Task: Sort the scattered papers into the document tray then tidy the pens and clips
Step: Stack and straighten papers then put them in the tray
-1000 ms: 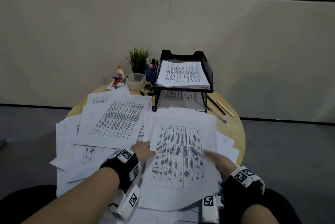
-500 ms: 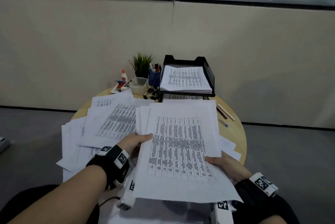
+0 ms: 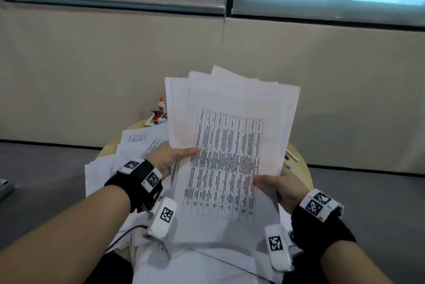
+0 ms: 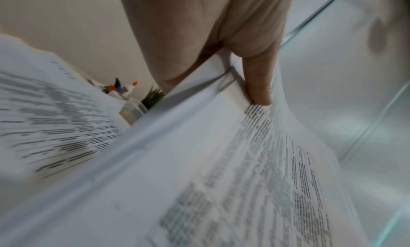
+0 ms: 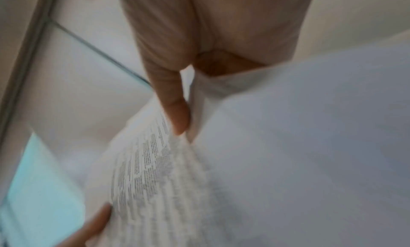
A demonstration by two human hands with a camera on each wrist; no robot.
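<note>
A stack of printed papers (image 3: 230, 145) stands nearly upright in front of me, held up off the table. My left hand (image 3: 171, 157) pinches its left edge with the thumb on the front sheet; the left wrist view shows that thumb (image 4: 258, 85) pressed on the paper stack (image 4: 221, 163). My right hand (image 3: 274, 182) pinches the right edge, with its thumb (image 5: 175, 108) on the printed side of the sheets (image 5: 288, 145). More scattered papers (image 3: 138, 145) lie on the round wooden table (image 3: 301, 168). The raised stack hides the document tray.
A glue bottle (image 3: 161, 106) and small stationery (image 3: 157, 118) sit at the table's back left. Pens (image 3: 291, 157) lie at the right edge. In the left wrist view a clear container (image 4: 133, 110) and a small plant (image 4: 153, 96) stand behind the papers.
Both hands lifted the paper stack off the table and tilted it from flat to nearly upright. It now covers the tray, plant and pen cup.
</note>
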